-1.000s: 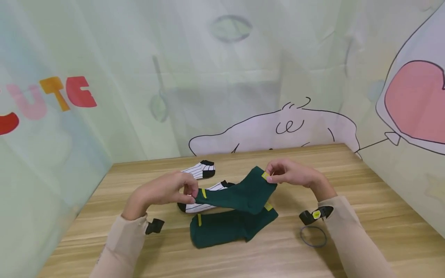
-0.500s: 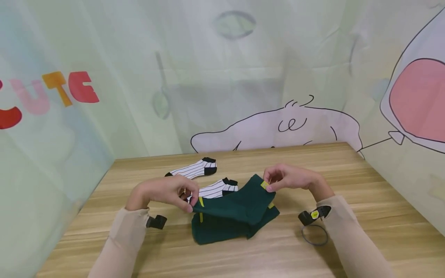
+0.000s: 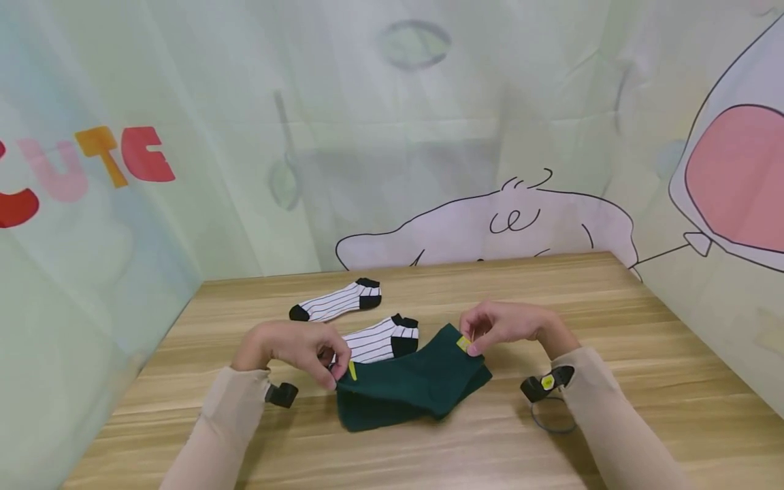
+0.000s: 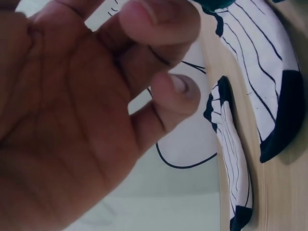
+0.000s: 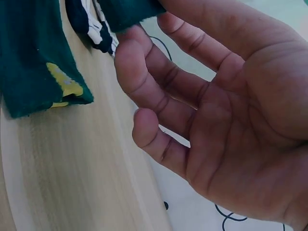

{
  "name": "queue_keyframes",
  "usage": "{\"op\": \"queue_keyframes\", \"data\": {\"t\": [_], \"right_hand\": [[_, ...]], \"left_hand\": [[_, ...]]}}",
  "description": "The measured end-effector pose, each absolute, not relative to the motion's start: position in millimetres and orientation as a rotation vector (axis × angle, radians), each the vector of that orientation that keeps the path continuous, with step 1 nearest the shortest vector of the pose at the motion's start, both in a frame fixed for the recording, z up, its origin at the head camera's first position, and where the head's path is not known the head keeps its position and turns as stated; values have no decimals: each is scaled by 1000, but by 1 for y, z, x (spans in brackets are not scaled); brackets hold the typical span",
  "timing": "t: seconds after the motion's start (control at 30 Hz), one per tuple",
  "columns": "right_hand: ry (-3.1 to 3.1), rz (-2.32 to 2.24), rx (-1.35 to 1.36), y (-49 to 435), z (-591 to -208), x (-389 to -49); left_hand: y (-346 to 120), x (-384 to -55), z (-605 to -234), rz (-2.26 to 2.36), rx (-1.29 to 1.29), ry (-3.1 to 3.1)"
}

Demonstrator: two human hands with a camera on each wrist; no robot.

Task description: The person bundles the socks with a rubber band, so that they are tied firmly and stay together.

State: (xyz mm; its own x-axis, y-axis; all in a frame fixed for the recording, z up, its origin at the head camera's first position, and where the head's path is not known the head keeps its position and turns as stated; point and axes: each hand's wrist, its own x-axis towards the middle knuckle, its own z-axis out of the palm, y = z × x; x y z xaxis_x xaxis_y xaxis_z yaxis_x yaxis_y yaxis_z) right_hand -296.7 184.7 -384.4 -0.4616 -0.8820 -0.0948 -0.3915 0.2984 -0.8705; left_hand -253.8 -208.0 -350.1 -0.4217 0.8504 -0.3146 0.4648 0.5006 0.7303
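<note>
My left hand point(image 3: 306, 348) pinches the toe end of a dark green sock point(image 3: 413, 380), near its yellow mark. At the cuff, by a yellow label, my right hand point(image 3: 508, 322) pinches the same sock between thumb and fingers. Stretched between both hands, it hangs low over a second green sock point(image 3: 367, 416) and covers most of it. The lower sock's cuff, with its yellow label, shows in the right wrist view, and the held sock's cuff edge point(image 5: 130, 13) is at my fingertips there. Just behind lies a striped white sock point(image 3: 373, 341) with black heel, partly hidden by the green one.
Farther back on the wooden table point(image 3: 502, 442) lies another striped white sock point(image 3: 337, 301) with black toe and heel. A thin blue-grey ring point(image 3: 551, 416) is near my right sleeve. A printed curtain point(image 3: 398, 136) stands behind the table's far edge.
Both hands have come down and toward me, lowering the held green sock until it overlaps the other green sock. Both striped socks show more fully now.
</note>
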Motion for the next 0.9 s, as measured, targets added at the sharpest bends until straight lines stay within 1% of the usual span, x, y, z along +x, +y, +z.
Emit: {"op": "queue_keyframes", "data": {"t": [0.27, 0.57, 0.9], "right_hand": [[1922, -1097, -1050, 186, -393, -299], [1984, -1018, -989, 186, -393, -297], [2026, -836, -802, 182, -397, -295]], "left_hand": [[-203, -257, -358, 671, 1079, 2057], [-194, -259, -365, 579, 985, 2044], [-189, -260, -373, 551, 909, 1984]]}}
